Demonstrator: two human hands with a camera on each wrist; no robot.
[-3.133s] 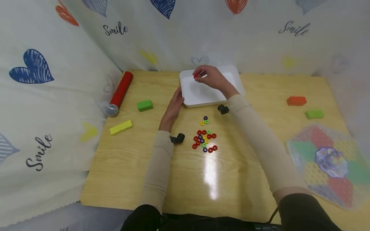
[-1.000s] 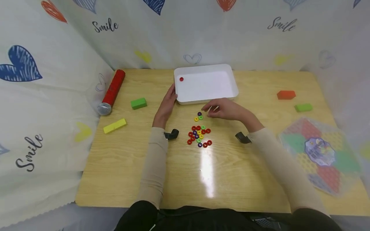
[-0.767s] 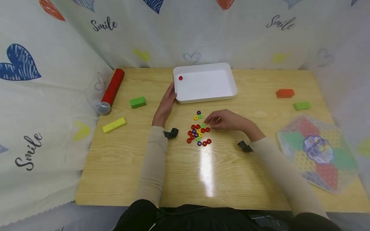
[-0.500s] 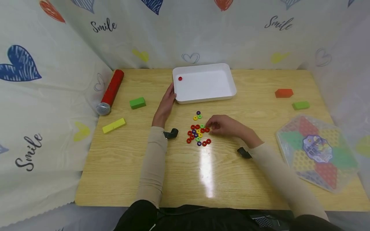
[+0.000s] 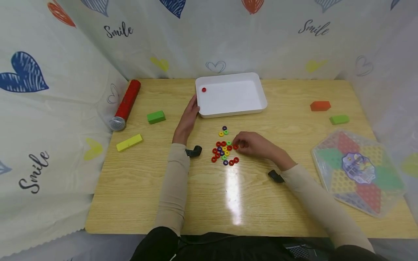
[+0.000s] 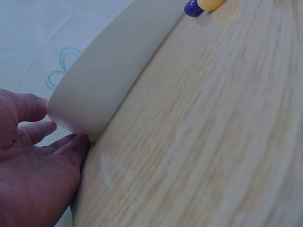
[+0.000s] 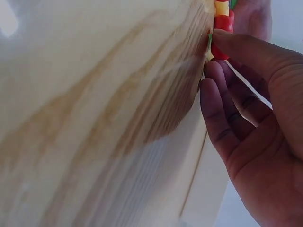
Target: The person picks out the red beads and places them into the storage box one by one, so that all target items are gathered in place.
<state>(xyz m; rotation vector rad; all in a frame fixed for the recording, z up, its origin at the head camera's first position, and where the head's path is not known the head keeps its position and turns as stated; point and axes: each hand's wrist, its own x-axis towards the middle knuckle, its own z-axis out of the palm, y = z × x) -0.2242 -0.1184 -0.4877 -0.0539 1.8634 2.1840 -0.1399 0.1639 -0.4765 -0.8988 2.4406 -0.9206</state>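
Observation:
A white tray (image 5: 232, 95) stands at the back of the table with one small red ring (image 5: 204, 90) in its left part. My left hand (image 5: 187, 121) rests against the tray's near left corner, fingers along the outer wall; the left wrist view shows the fingertips touching that wall (image 6: 102, 75). My right hand (image 5: 250, 144) is low at the right side of a loose group of red, yellow, green and purple rings (image 5: 222, 150). Between its thumb and fingertips it pinches a red ring (image 5: 236, 147), also visible as a red ring (image 7: 220, 47) at the thumb tip in the right wrist view.
At left lie a red microphone (image 5: 128, 104), a green block (image 5: 156, 117) and a yellow block (image 5: 129, 143). At right are an orange-red block (image 5: 320, 106), a light green block (image 5: 339, 119) and a clear-covered hexagonal game board (image 5: 359, 172). A printed cloth hangs behind the table.
The right hand has left the tray, where a red ring now lies, and come down to the ring group. It now pinches another red ring, shifted slightly right. The left hand stays at the tray.

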